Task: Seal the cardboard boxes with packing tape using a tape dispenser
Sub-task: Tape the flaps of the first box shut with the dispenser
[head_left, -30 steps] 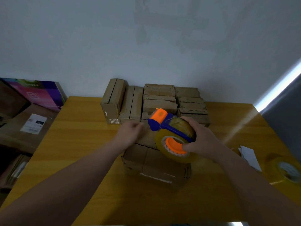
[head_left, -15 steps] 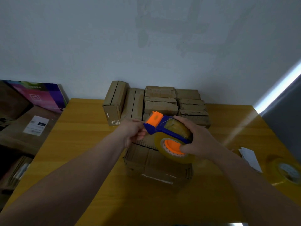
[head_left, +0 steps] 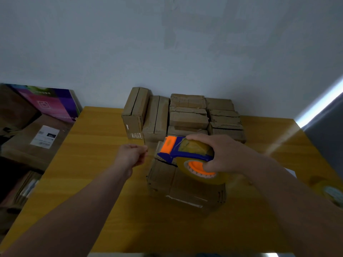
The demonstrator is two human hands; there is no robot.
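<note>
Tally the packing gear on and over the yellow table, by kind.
Cardboard boxes: 9, though stacked edges blur
Tape dispenser: 1
Spare tape roll: 1
Total: 11

- right hand (head_left: 220,156) wrapped round the tape dispenser (head_left: 182,154), fingers on top, thumb below
- left hand (head_left: 130,154) just left of that grip, pinching the tape end (head_left: 150,151)

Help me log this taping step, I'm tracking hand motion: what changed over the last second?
The left hand came in to the orange front of the blue-and-orange plastic tape dispenser, then drew away leftward in a pinch; whether tape is between its fingers is unclear. The right hand kept gripping the dispenser over the brown cardboard box. The stacked cardboard boxes behind stayed put.
</note>
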